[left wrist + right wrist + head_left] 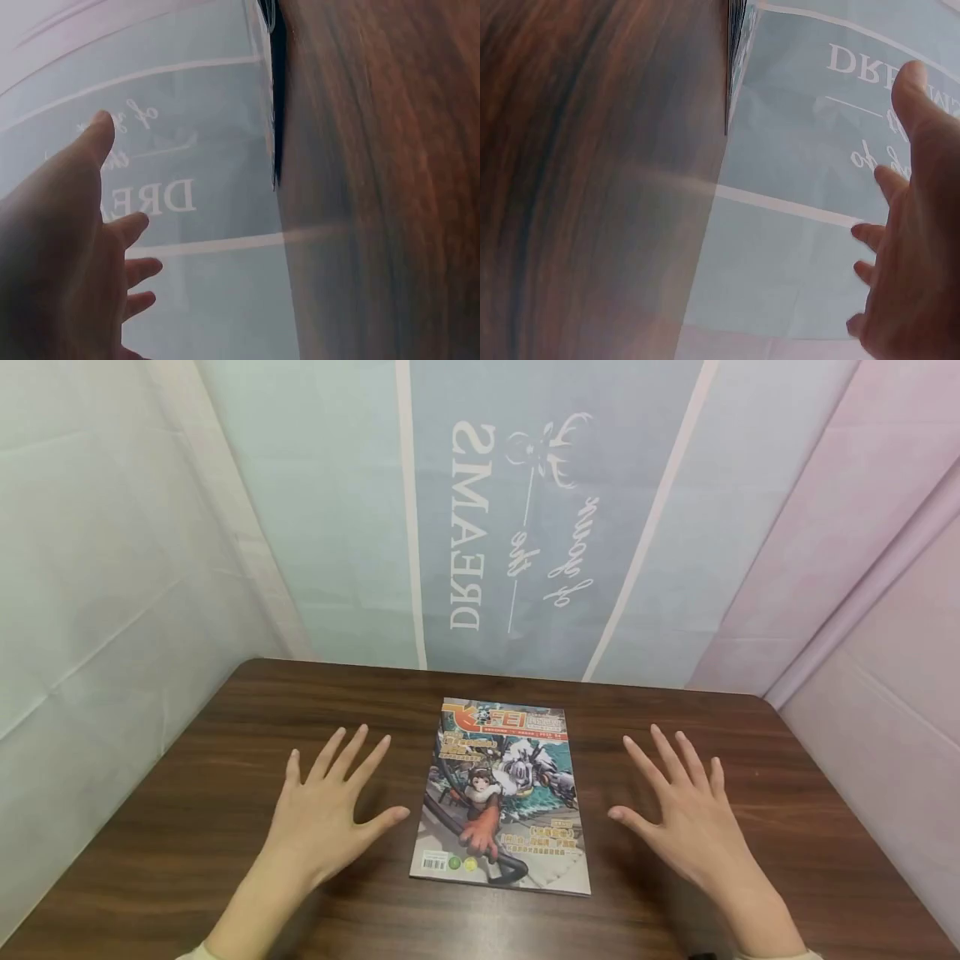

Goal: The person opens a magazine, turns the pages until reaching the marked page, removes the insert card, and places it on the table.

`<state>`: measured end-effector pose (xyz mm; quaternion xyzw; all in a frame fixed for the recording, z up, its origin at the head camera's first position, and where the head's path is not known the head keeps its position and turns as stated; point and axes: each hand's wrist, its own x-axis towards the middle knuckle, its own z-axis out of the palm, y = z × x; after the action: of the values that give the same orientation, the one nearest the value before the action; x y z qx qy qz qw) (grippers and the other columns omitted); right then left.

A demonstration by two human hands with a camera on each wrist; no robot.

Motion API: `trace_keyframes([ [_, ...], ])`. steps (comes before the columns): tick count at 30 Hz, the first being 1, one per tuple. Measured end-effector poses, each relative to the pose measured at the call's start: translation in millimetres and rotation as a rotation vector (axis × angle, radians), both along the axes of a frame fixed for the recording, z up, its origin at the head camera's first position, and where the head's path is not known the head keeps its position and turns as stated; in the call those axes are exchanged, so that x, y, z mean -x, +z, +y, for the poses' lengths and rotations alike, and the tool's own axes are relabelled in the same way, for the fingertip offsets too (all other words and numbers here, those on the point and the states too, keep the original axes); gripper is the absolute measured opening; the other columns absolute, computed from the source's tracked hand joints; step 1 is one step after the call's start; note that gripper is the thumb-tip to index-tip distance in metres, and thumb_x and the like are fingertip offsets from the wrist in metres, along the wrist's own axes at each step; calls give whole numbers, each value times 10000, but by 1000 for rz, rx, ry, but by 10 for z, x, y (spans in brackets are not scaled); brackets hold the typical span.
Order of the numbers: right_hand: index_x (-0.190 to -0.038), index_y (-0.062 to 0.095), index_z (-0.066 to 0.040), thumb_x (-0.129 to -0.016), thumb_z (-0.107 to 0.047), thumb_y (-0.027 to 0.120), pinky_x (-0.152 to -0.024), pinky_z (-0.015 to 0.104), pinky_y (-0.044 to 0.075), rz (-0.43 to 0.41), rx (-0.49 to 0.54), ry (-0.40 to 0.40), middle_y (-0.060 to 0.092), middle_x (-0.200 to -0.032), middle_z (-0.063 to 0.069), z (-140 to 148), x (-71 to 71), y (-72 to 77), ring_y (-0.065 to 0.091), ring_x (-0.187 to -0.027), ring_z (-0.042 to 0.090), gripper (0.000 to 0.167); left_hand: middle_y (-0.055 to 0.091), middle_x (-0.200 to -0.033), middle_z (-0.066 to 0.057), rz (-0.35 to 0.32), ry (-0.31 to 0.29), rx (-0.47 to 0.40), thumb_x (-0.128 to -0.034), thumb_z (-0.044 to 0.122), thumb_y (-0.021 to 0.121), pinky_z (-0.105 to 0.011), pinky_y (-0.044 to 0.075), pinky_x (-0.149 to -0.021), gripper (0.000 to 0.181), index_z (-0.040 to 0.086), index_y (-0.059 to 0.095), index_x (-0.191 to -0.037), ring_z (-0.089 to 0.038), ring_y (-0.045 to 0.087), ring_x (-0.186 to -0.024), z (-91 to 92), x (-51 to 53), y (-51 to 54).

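A magazine (502, 797) with a colourful illustrated cover lies flat on the dark wooden table, its front facing up. To its left is my left hand (326, 814), fingers spread and straight, touching nothing. My right hand (690, 827) mirrors it on the other side, also spread and apart from the magazine. In the left wrist view the left hand (75, 232) hangs above the tabletop, and the magazine's thin edge (276, 112) shows at the top. The right wrist view has the right hand (915, 225) with its palm bare and the magazine's edge (733, 67) beyond.
The wooden table (187, 793) has rounded far corners. Behind it hangs a pastel curtain (360, 527) with mirrored white lettering. Pale cloth walls (97, 568) enclose the left and right sides.
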<state>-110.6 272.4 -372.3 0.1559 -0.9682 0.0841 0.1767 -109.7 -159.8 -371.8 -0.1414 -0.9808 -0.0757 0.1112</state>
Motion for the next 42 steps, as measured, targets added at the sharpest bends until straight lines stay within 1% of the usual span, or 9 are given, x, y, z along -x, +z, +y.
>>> trace_keyframes([
  [6, -1577, 259, -293, -839, -511, 731, -1140, 677, -10, 15, 15, 105, 122, -1654, 48, -26, 1, 34, 80, -1500, 347, 902, 194, -1641, -2, 13, -57, 6, -851, 803, 452, -720, 81, -1111, 876, 343, 261, -1571, -292, 132, -1501, 41, 1, -30],
  [13, -1561, 315, -273, -832, -456, 759, -1171, 619, 12, -27, 21, 211, 148, -1649, 36, -96, 10, 8, 110, -1497, 339, 872, 212, -1635, 11, 42, -119, 5, -847, 741, 554, -688, 122, -1129, 871, 331, 283, -1566, -269, 161, -1498, 94, -28, -58],
  [16, -1549, 345, -260, -825, -463, 760, -1197, 546, 22, -33, -4, 272, 179, -1642, 27, -138, 15, -21, 153, -1489, 330, 859, 234, -1628, 21, 60, -168, 11, -844, 738, 561, -665, 145, -1138, 862, 319, 316, -1557, -256, 184, -1493, 118, -29, -75],
  [23, -1538, 370, -255, -809, -499, 765, -1196, 294, -56, -46, -29, 389, 231, -1627, -4, -179, 24, -70, 191, -1487, 268, 864, 211, -1633, 46, 70, -298, 44, -848, 779, 502, -599, 149, -1169, 848, 332, 332, -1549, -232, 174, -1496, 202, 22, -100],
  [31, -1516, 415, -221, -840, -477, 747, -1194, 239, -14, -72, -10, 517, 345, -1579, 52, -194, -8, -105, 333, -1425, 318, 796, 262, -1617, 22, -7, -434, 77, -857, 756, 517, -589, 149, -1170, 832, 313, 356, -1542, -226, 180, -1495, 275, 69, -134],
  [35, -1513, 421, -235, -861, -470, 733, -1184, 205, -14, -136, 5, 532, 373, -1562, 82, -208, -18, -112, 369, -1407, 315, 761, 323, -1594, -8, -54, -462, 84, -867, 762, 490, -597, 185, -1161, 822, 299, 374, -1537, -246, 222, -1484, 283, 76, -141],
  [38, -1504, 439, -234, -865, -485, 723, -1177, 188, -24, -191, 11, 533, 359, -1570, 89, -213, -24, -118, 381, -1402, 315, 743, 327, -1593, -10, -121, -466, 82, -865, 782, 460, -615, 204, -1149, 826, 301, 382, -1533, -264, 236, -1478, 275, 64, -145],
  [39, -1497, 450, -231, -862, -497, 720, -1182, 198, -9, -205, 10, 533, 363, -1568, 91, -213, -29, -121, 388, -1397, 319, 740, 328, -1592, -9, -143, -468, 79, -859, 790, 456, -620, 207, -1145, 832, 301, 389, -1529, -269, 243, -1475, 271, 60, -143],
  [42, -1482, 469, -247, -849, -554, 698, -1204, 383, 158, -245, -3, 532, 379, -1559, 76, -215, -47, -130, 405, -1385, 318, 740, 327, -1592, -1, -207, -477, 71, -850, 803, 447, -626, 208, -1142, 838, 305, 403, -1522, -268, 248, -1473, 266, 47, -136],
])
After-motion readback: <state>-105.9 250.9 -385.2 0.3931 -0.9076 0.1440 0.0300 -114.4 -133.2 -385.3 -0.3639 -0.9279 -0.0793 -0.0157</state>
